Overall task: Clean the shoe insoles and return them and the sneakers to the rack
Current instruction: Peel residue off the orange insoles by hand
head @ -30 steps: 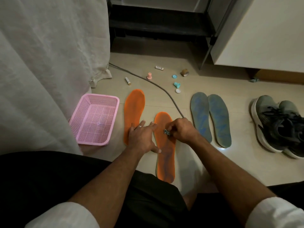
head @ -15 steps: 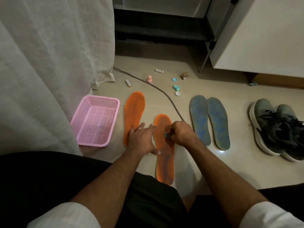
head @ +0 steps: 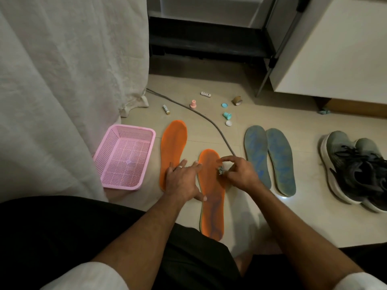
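Observation:
Two orange insoles lie on the floor tiles: one further away at the left, one closer to me. My left hand lies flat with spread fingers across both, its thumb on the near insole. My right hand pinches a small grey wad of cloth against the near insole's toe area. Two blue-grey insoles lie side by side to the right. A pair of grey sneakers with dark laces stands at the far right.
A pink plastic basket sits left of the insoles beside a white curtain. A grey cable crosses the floor. Small caps, batteries and a tape roll lie scattered beyond. The dark rack and a white cabinet stand behind.
My right hand has loosened from a fist: the forefinger now lifts off while the fingers keep the cloth wad. The left hand stays put on the insoles.

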